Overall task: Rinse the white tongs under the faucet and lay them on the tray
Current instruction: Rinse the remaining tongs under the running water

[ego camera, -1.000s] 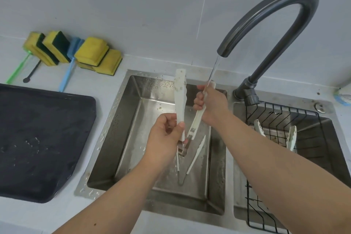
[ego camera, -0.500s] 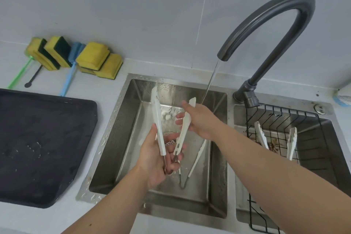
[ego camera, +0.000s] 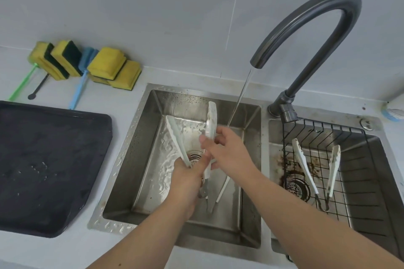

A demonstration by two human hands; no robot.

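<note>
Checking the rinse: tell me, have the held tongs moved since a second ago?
Yes. The white tongs have dropped lower into the left sink basin, and the faucet stream now passes their right arm.

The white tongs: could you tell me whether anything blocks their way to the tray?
Nothing visible does. Both hands hold the white tongs over the left sink; the dark tray lies left of it across bare counter.

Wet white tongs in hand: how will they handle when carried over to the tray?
The white plastic tongs look wet beside the running stream, so probably slippery. Their arms splay in a V, so likely springy rather than floppy, and may open wider if the left hand loosens. Thin plastic suggests light; both hands grip them, right hand on one arm.
</note>
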